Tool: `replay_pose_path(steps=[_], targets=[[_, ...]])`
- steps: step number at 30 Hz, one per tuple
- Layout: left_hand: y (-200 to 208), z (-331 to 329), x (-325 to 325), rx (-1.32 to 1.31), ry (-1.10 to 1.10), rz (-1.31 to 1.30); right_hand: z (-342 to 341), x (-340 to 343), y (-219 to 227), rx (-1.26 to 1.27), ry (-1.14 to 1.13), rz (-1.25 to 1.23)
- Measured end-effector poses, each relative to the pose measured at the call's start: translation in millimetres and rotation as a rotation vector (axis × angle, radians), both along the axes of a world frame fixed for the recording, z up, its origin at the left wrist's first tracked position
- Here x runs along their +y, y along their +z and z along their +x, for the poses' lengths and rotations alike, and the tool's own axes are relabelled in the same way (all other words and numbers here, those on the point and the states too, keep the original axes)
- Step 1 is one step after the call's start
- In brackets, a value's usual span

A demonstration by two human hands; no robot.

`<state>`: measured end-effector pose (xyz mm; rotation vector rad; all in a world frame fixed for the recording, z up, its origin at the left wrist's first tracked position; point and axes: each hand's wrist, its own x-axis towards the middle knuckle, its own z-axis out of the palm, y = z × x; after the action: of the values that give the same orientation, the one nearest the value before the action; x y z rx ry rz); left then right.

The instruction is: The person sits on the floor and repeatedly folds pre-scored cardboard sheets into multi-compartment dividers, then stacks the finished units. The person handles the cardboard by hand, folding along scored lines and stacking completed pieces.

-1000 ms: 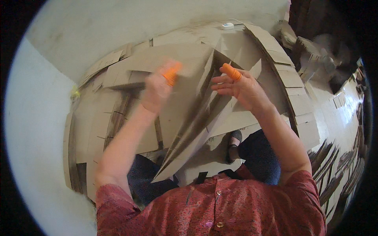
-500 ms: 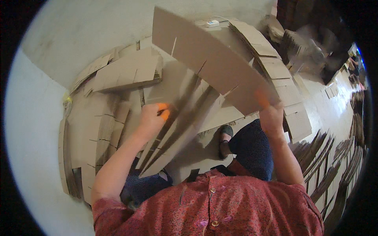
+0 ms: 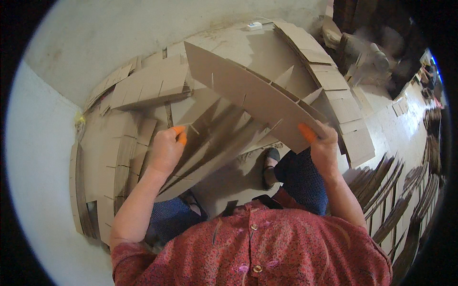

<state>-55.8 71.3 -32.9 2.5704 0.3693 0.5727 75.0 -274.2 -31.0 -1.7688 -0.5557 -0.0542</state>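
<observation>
My right hand (image 3: 325,145), with orange coverings on its fingertips, grips the right end of a long slotted cardboard strip (image 3: 229,88). This strip slants across the middle, its far left end raised. Blurred cardboard cross strips (image 3: 222,138) fan out below it toward my lap, and more pieces show behind its upper edge. My left hand (image 3: 167,150), also with orange-covered fingertips, is closed in a pinch at the left side of these cross strips, on the edge of one. How far the slots are joined is hard to make out because of the blur.
Stacks of slotted cardboard lie at the left (image 3: 125,162) and far left (image 3: 150,86). A row of flat cardboard (image 3: 334,88) curves along the right. Many upright strips (image 3: 396,200) stand at the lower right. A white power strip (image 3: 255,26) lies by the back wall.
The long strip has come down toward me, with its far end lowered. My left hand has moved slightly left and nearer; the cross strips have spread leftward.
</observation>
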Motion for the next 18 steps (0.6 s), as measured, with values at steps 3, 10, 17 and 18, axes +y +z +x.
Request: replay_pose_path(steps=[3,10,17,18], targets=[[2,0,-4,0.05,0.05,-0.02,-7,-3,7,-0.023,-0.02,-0.045],[7,-2,-10,0.055,0.043,-0.039,-10,-3,-12,-0.158,0.043,0.013],[1,-7,-10,0.031,-0.008,-0.012,-10,-4,-37,-0.14,0.021,-0.069],[1,-6,-10,0.021,-0.007,-0.012,-9,-5,-39,-0.141,0.012,-0.066]])
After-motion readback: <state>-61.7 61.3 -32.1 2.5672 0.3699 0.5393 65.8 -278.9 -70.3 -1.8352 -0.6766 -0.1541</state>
